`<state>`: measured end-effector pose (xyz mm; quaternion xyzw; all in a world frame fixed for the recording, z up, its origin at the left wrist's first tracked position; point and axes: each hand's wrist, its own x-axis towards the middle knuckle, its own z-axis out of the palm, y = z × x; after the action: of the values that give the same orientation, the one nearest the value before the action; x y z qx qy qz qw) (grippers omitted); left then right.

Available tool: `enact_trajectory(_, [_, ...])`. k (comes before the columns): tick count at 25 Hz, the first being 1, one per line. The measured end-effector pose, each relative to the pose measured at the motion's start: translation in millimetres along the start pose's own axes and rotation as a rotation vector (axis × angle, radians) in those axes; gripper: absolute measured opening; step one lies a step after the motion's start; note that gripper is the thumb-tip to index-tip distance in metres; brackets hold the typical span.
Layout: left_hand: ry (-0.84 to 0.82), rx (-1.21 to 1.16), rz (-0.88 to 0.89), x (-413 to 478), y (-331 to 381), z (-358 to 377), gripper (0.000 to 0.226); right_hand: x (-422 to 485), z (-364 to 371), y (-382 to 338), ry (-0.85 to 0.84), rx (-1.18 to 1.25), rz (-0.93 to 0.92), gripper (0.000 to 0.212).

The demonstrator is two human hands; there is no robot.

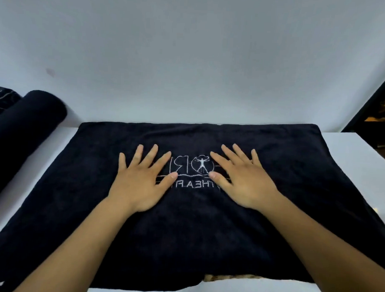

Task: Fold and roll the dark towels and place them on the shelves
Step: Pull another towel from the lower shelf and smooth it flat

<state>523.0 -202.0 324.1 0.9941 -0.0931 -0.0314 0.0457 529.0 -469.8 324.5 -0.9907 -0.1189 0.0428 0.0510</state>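
A dark navy towel (273, 170) lies flat and folded on a white surface (359, 156), reaching from the back wall to the front edge. White stitched lettering and a round figure logo (200, 165) sit at its middle, upside down to me. My left hand (140, 179) rests palm down on the towel just left of the logo, fingers spread. On the other side of the logo my right hand (242, 180) lies flat too, covering part of the lettering. Neither hand grips the cloth.
A rolled dark towel (26, 122) lies at the left on the same surface, with another dark bundle (1, 99) behind it. A white wall (190, 58) rises right behind the towel. A dark frame (372, 104) stands at the far right.
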Motion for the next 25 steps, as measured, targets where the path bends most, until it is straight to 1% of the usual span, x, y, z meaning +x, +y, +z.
enact_trajectory(1, [-0.046, 0.024, -0.058, 3, 2, -2, 0.079, -5, 3, -3, -0.002, 0.025, -0.058, 0.072])
enact_trajectory(2, [-0.079, 0.043, -0.119, 13, 4, -7, 0.079, -6, 2, 0, -0.008, 0.032, -0.071, 0.073])
enact_trajectory(3, [-0.080, 0.067, -0.157, 27, 7, -11, 0.078, -5, 2, 6, -0.010, 0.022, -0.059, 0.074])
enact_trajectory(4, [-0.043, 0.109, -0.154, 39, 10, -13, 0.076, -3, 0, 11, -0.009, 0.006, -0.052, 0.074])
enact_trajectory(6, [0.019, 0.139, -0.031, 56, 17, -8, 0.072, -1, 0, 7, -0.014, -0.008, -0.062, 0.074])
enact_trajectory(7, [0.008, 0.088, 0.017, 63, 15, -3, 0.071, -2, 2, 4, -0.001, 0.002, -0.071, 0.074])
enact_trajectory(8, [-0.020, 0.027, 0.016, 69, 10, 2, 0.072, -7, 5, 7, 0.005, 0.008, -0.056, 0.074])
enact_trajectory(9, [-0.033, -0.022, -0.026, 74, 6, 5, 0.074, -16, 7, 15, 0.005, 0.008, -0.024, 0.076])
enact_trajectory(11, [-0.020, -0.043, -0.125, 77, -1, 7, 0.078, -47, 6, 48, 0.016, -0.008, 0.069, 0.086])
enact_trajectory(13, [0.001, -0.044, -0.151, 81, -1, 7, 0.078, -83, 2, 85, 0.005, -0.062, 0.200, 0.090])
enact_trajectory(14, [0.019, -0.055, -0.138, 83, 0, 7, 0.077, -96, 0, 98, -0.005, -0.080, 0.243, 0.090])
enact_trajectory(16, [0.133, -0.138, -0.061, 76, 4, 2, 0.070, -106, -2, 110, -0.009, -0.071, 0.264, 0.088])
enact_trajectory(18, [0.279, -0.202, 0.018, 49, 2, -2, 0.057, -102, -3, 109, 0.020, -0.045, 0.266, 0.084])
enact_trajectory(19, [0.308, -0.176, 0.032, 26, -4, -2, 0.055, -101, -5, 107, 0.040, -0.039, 0.265, 0.080])
enact_trajectory(20, [0.289, -0.136, 0.013, -1, -15, 2, 0.055, -102, -5, 106, 0.060, -0.031, 0.270, 0.076])
enact_trajectory(23, [0.051, -0.070, -0.176, -78, -72, 6, 0.068, -109, -2, 105, 0.140, 0.025, 0.292, 0.061])
enact_trajectory(25, [-0.031, -0.066, -0.289, -102, -104, -1, 0.071, -105, 0, 105, 0.165, 0.042, 0.290, 0.058])
